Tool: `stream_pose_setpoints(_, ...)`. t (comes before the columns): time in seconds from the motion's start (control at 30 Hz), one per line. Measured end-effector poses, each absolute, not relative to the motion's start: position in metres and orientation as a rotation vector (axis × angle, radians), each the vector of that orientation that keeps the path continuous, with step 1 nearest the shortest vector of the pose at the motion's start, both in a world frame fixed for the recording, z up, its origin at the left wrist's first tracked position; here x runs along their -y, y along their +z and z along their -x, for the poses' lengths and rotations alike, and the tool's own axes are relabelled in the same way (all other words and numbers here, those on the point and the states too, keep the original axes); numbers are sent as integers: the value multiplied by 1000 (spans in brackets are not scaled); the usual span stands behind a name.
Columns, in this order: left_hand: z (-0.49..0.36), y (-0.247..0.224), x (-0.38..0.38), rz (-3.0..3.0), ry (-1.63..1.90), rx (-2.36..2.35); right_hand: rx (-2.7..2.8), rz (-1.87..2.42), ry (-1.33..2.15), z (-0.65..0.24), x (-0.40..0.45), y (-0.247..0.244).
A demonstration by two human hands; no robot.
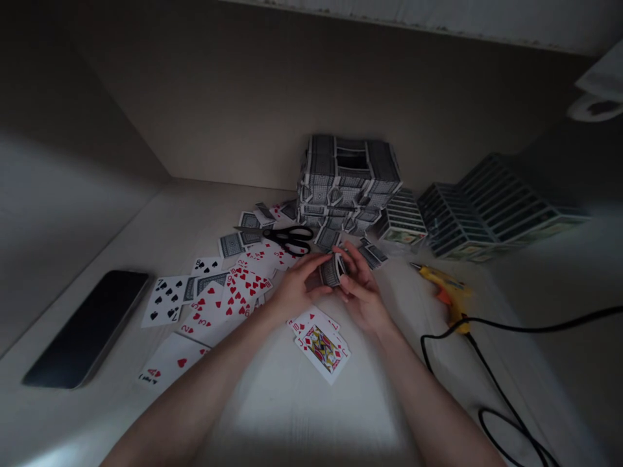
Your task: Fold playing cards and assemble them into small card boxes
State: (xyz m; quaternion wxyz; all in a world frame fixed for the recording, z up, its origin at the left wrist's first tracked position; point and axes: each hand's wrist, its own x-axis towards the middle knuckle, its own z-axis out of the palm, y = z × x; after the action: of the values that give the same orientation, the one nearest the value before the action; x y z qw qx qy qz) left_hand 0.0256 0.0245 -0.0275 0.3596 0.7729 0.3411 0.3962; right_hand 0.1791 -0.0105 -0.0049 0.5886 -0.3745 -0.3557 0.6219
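Between my two hands is a bent playing card (331, 270), its patterned back toward me and a gap showing where it curves. My left hand (302, 285) grips its left side with thumb and fingers. On the other side, my right hand (361, 292) closes round the right edge. Just below them lie a jack of diamonds (321, 349) and another red card beneath it. Behind my hands stands a box-like structure built of cards (321, 168), with an opening in its top. Black-handled scissors (292, 235) rest on cards to the left of it.
Loose playing cards (168, 299) spread over the left of the table, beside a dark phone (87, 327). At right lies a yellow glue gun (452, 295) with a looping black cable (506, 394). Stacks of cards (506, 201) stand behind it, near the wall.
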Motion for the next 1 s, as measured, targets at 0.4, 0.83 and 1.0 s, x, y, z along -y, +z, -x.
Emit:
stream_pose_setpoints(0.4, -31, -24, -20, -2103, 1131, -965, 565, 839, 1527, -175, 7, -11)
stream_pose_setpoints(0.83, -29, -24, -17, -2186, 1116, -1026, 648, 965, 1444, -171, 5, -17)
stream_pose_setpoints(1.0, -28, -25, -18, -2209, 1112, -1008, 774, 1030, 1350, -173, 5, -24)
